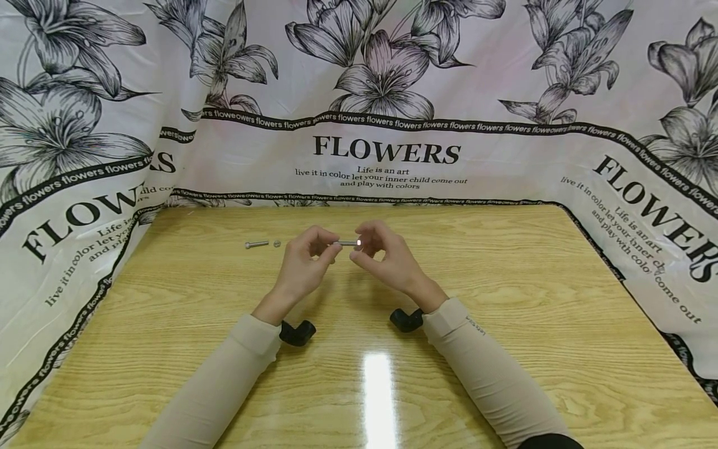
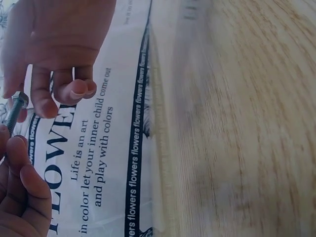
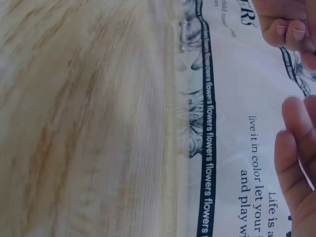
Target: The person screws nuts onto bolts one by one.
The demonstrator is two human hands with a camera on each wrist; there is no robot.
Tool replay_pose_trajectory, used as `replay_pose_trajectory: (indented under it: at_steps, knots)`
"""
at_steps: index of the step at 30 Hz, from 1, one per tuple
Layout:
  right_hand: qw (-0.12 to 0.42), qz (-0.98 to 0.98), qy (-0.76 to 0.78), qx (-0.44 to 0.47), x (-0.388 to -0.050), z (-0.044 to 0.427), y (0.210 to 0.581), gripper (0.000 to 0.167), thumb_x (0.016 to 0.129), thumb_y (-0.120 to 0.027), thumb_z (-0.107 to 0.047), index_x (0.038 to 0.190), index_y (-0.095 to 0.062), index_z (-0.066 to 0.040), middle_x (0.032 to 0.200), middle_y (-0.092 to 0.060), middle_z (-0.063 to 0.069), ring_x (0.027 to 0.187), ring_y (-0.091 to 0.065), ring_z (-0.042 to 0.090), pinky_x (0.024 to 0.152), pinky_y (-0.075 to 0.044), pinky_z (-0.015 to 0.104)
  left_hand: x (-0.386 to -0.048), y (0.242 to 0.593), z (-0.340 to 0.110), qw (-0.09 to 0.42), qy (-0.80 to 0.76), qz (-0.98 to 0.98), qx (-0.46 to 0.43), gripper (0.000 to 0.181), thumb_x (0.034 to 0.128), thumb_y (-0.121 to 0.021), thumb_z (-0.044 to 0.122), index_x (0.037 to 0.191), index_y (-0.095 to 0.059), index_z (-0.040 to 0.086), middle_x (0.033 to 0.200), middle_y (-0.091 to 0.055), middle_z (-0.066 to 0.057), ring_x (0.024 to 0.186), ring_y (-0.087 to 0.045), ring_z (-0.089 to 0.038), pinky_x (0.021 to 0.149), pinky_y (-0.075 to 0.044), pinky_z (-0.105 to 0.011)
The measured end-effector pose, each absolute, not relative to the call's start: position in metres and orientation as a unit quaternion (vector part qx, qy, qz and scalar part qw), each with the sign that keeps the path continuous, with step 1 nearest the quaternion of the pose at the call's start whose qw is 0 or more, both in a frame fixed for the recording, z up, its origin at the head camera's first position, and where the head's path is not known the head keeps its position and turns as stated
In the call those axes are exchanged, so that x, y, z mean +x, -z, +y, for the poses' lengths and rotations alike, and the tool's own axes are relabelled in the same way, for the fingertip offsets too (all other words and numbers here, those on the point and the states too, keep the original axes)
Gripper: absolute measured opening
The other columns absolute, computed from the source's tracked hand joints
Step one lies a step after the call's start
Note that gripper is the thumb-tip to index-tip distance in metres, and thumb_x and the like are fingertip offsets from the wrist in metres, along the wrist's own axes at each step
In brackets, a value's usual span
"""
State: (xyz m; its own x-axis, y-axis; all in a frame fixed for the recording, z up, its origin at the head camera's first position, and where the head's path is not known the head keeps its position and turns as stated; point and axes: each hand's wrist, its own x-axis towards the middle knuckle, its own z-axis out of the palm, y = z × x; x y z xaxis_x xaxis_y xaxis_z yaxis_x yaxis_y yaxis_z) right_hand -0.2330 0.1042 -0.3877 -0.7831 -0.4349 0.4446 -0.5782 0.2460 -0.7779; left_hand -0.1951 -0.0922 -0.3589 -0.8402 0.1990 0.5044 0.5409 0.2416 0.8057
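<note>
A metal bolt [image 1: 348,243] is pinched between thumb and index finger of the left hand [image 1: 305,259], above the table. Its free end points right and carries a bright hexagonal piece; I cannot tell if this is its head or a nut. In the left wrist view, threads show on the bolt [image 2: 16,113] just below that piece. The right hand [image 1: 389,255] is around this end, its fingers loosely bent and the thumb apart from the index finger. In the right wrist view, the right hand [image 3: 298,163] shows only in part and the bolt is hidden.
Left of the hands, a second bolt [image 1: 257,244] lies on the wooden table [image 1: 196,349] beside a small nut [image 1: 277,244]. Flower-printed cloth [image 1: 387,162] walls the back and both sides. Black wrist mounts [image 1: 297,333] sit under the cuffs.
</note>
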Motion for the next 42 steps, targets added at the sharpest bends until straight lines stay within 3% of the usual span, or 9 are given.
replay_pose_trajectory:
  at_steps: [5,13,18,21,25,29,35,38,42]
  knots:
    - [0.069,-0.776,-0.526,0.34,-0.232,0.102,0.386,0.031,0.087,-0.065,0.003,0.114,-0.05,0.001,0.088,-0.061,0.013,0.073,-0.06,0.025,0.065,-0.049,0.032,-0.196,0.359,-0.093,0.152,0.567,-0.774,-0.239,0.009,0.0897,-0.062,-0.005,0.098,-0.061,-0.009,0.084,-0.063,-0.02,0.065,-0.059,-0.035,0.058,-0.045,-0.027]
    - [0.076,-0.786,-0.512,0.337,-0.239,0.102,0.396,0.01,0.098,-0.056,-0.014,0.104,-0.059,-0.008,0.085,-0.062,0.006,0.07,-0.061,0.025,0.064,-0.05,0.04,-0.195,0.359,-0.093,0.153,0.571,-0.77,-0.242,0.008,0.0898,-0.061,-0.006,0.098,-0.061,-0.009,0.083,-0.063,-0.022,0.065,-0.059,-0.037,0.057,-0.045,-0.024]
    - [0.08,-0.795,-0.506,0.325,-0.239,0.104,0.396,0.022,0.101,-0.049,-0.028,0.093,-0.063,-0.013,0.08,-0.062,0.002,0.071,-0.06,0.019,0.063,-0.05,0.038,-0.195,0.359,-0.092,0.156,0.57,-0.77,-0.243,0.009,0.0895,-0.062,-0.006,0.097,-0.061,-0.009,0.083,-0.063,-0.021,0.065,-0.058,-0.035,0.056,-0.044,-0.023]
    - [0.076,-0.799,-0.505,0.318,-0.239,0.105,0.396,0.026,0.102,-0.047,-0.033,0.094,-0.063,-0.014,0.079,-0.062,0.002,0.072,-0.06,0.017,0.063,-0.05,0.037,-0.195,0.359,-0.092,0.159,0.567,-0.77,-0.245,0.009,0.0894,-0.062,-0.006,0.097,-0.061,-0.009,0.083,-0.063,-0.021,0.064,-0.059,-0.034,0.056,-0.045,-0.024]
    - [0.066,-0.803,-0.505,0.309,-0.239,0.105,0.397,0.019,0.099,-0.053,-0.028,0.109,-0.06,-0.012,0.087,-0.063,0.003,0.075,-0.061,0.018,0.064,-0.05,0.037,-0.195,0.359,-0.092,0.159,0.566,-0.77,-0.247,0.009,0.0894,-0.062,-0.006,0.097,-0.061,-0.01,0.082,-0.063,-0.021,0.064,-0.059,-0.036,0.057,-0.045,-0.025]
    - [0.076,-0.794,-0.511,0.32,-0.238,0.105,0.396,0.028,0.093,-0.063,-0.016,0.117,-0.053,-0.01,0.093,-0.063,0.004,0.078,-0.061,0.017,0.068,-0.05,0.037,-0.195,0.359,-0.092,0.158,0.566,-0.771,-0.246,0.009,0.0893,-0.062,-0.006,0.098,-0.061,-0.011,0.081,-0.062,-0.021,0.064,-0.059,-0.037,0.057,-0.045,-0.025]
    - [0.085,-0.781,-0.516,0.342,-0.239,0.103,0.397,0.017,0.094,-0.059,-0.006,0.11,-0.054,-0.005,0.087,-0.063,0.007,0.07,-0.061,0.021,0.066,-0.05,0.037,-0.196,0.36,-0.092,0.155,0.566,-0.773,-0.241,0.009,0.0896,-0.061,-0.006,0.098,-0.061,-0.01,0.083,-0.063,-0.02,0.065,-0.059,-0.034,0.057,-0.045,-0.024]
    - [0.076,-0.789,-0.511,0.333,-0.239,0.104,0.397,0.008,0.098,-0.055,-0.013,0.103,-0.058,-0.01,0.085,-0.062,0.003,0.07,-0.06,0.019,0.064,-0.05,0.036,-0.196,0.36,-0.092,0.155,0.567,-0.774,-0.237,0.009,0.0898,-0.062,-0.005,0.098,-0.061,-0.009,0.083,-0.063,-0.019,0.065,-0.059,-0.034,0.057,-0.045,-0.024]
    - [0.063,-0.802,-0.503,0.317,-0.238,0.105,0.397,0.022,0.103,-0.046,-0.028,0.094,-0.062,-0.015,0.083,-0.063,0.0,0.073,-0.059,0.016,0.064,-0.05,0.035,-0.196,0.36,-0.092,0.154,0.568,-0.773,-0.237,0.009,0.0899,-0.062,-0.005,0.098,-0.061,-0.009,0.083,-0.063,-0.02,0.065,-0.059,-0.035,0.056,-0.045,-0.023]
